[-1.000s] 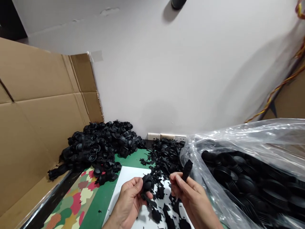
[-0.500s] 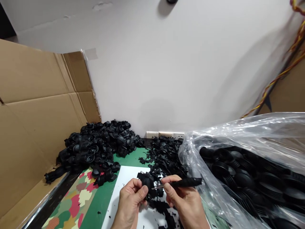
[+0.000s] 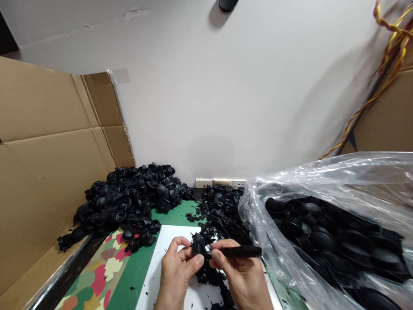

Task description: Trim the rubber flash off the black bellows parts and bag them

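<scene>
My left hand (image 3: 179,269) pinches a ribbed black rubber part (image 3: 198,244) between thumb and fingers, above a white board (image 3: 164,243). In my right hand (image 3: 240,271) is a slim tool with a thick black handle (image 3: 241,251) and a thin metal shaft. Its metal end meets the right side of the rubber part; the exact tip is hidden by the fingers and the dark rubber. Black trimmings (image 3: 219,286) lie on the board beneath and between both hands.
A heap of ribbed black parts (image 3: 129,193) stands at left beside a cardboard sheet (image 3: 48,150). Black scraps (image 3: 222,206) are piled before the wall sockets (image 3: 221,183). On the right, a clear plastic bag (image 3: 258,215) holds several larger black parts (image 3: 322,237).
My right hand and the tool have shifted left, closer to my left hand. The rubber part is turned differently in my left fingers. The whole view has moved slightly.
</scene>
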`<state>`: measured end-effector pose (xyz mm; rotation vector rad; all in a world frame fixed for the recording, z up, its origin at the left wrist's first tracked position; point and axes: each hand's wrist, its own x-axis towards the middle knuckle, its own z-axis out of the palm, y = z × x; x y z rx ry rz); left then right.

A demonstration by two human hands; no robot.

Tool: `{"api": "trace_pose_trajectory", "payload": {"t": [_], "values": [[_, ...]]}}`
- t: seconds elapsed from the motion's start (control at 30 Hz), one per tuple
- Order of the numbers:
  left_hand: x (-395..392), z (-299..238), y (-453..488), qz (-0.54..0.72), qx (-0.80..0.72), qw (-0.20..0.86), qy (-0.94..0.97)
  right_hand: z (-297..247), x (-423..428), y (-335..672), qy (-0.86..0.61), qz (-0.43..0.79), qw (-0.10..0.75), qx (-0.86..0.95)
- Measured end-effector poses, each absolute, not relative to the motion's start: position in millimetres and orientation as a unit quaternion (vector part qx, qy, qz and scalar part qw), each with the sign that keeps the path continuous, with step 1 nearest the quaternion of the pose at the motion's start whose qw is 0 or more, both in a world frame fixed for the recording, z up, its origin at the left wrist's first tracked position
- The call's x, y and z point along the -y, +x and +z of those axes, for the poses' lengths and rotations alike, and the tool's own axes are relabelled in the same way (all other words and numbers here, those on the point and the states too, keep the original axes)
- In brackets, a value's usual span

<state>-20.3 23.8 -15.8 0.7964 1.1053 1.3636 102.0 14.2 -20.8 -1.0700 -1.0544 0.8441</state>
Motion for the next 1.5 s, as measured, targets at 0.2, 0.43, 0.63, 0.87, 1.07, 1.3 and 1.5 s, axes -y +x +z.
{"api": "trace_pose_trajectory", "payload": {"t": [0.2, 0.43, 0.63, 0.87, 1.07, 1.3, 1.5], "values": [[-18, -6, -23, 0.574, -0.463, 0.564, 0.372, -20, -23, 116, -0.423, 0.207, 0.623, 0.625], [-21, 2, -32, 0.547, -0.422, 0.624, 0.365, -18, -41, 144, -0.518, 0.300, 0.597, 0.533], [-28, -5, -40, 0.566, -0.445, 0.578, 0.384, -11, -34, 148, -0.475, 0.446, 0.628, 0.425], [-26, -3, -32, 0.575, -0.452, 0.599, 0.325, -13, -16, 112, -0.524, 0.348, 0.497, 0.597], [-29, 0, -35, 0.510, -0.486, 0.633, 0.321, -36, -18, 87, -0.606, 0.058, 0.335, 0.719], [-34, -7, -37, 0.488, -0.540, 0.588, 0.354, -39, -16, 91, -0.615, 0.087, 0.340, 0.706], [-35, -4, -36, 0.488, -0.546, 0.572, 0.370, -43, -22, 100, -0.524, -0.029, 0.357, 0.773]]}}
